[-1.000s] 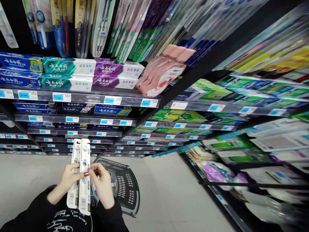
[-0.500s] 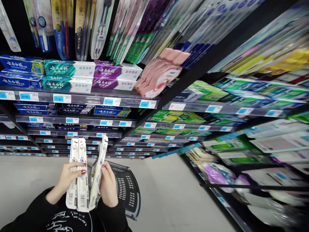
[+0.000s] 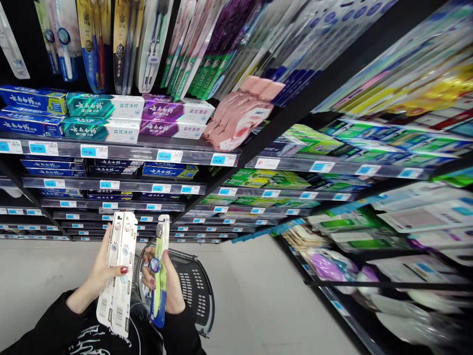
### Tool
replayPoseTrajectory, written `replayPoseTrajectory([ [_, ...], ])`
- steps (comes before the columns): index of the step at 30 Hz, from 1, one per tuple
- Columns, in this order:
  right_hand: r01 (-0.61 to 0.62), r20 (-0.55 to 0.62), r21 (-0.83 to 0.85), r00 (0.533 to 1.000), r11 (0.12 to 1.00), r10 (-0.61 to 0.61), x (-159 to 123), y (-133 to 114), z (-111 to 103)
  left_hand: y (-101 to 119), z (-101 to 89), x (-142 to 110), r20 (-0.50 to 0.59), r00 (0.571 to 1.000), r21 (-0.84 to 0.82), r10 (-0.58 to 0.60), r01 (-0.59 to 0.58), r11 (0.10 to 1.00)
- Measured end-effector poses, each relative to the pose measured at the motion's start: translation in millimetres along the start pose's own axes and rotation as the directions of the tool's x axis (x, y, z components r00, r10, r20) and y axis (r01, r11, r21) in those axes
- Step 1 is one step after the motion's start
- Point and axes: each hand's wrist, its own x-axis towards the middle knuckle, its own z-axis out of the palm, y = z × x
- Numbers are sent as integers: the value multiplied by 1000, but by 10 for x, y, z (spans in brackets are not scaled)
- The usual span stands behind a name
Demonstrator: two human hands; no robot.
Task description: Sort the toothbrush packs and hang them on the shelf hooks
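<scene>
My left hand (image 3: 96,276) grips two white toothbrush packs (image 3: 117,273), held side by side with their backs towards me. My right hand (image 3: 170,286) holds a third pack (image 3: 159,271) upright, showing a green and blue toothbrush through its front. Both hands are low in the view, just above a dark plastic shopping basket (image 3: 192,288) that hangs at my right forearm. My sleeves are black.
Shelves of boxed toothpaste (image 3: 101,116) with blue price tags (image 3: 94,151) run along the left. Hanging toothbrush packs (image 3: 125,44) fill the top. A pink pack (image 3: 238,116) lies at the shelf corner. More stocked shelves (image 3: 369,162) stretch along the right. Grey floor (image 3: 258,296) lies below.
My right hand has drawn one pack away from the other two and turned it to show its front. My left hand has tilted its two packs slightly to the left.
</scene>
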Motion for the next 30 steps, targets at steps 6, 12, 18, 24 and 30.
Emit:
replayPoseTrajectory([
  [6, 119, -101, -230, 984, 966, -146, 11, 85, 10, 18, 11, -78, 275, 922, -112, -274, 313, 943],
  [12, 229, -144, -488, 930, 842, -337, 11, 134, 83, -129, -35, -130, 280, 889, -248, -362, 432, 867],
  [18, 271, -129, -640, 884, 719, -449, 18, 128, 86, -193, -56, -119, 231, 862, -285, -452, 504, 815],
  [24, 244, -178, -738, 829, 629, -530, -10, 212, 95, -233, -61, -137, 213, 858, -331, -468, 514, 792],
  [30, 173, -117, -900, 789, 401, -603, 6, 281, 101, -220, -47, -148, 147, 867, -302, -476, 497, 813],
])
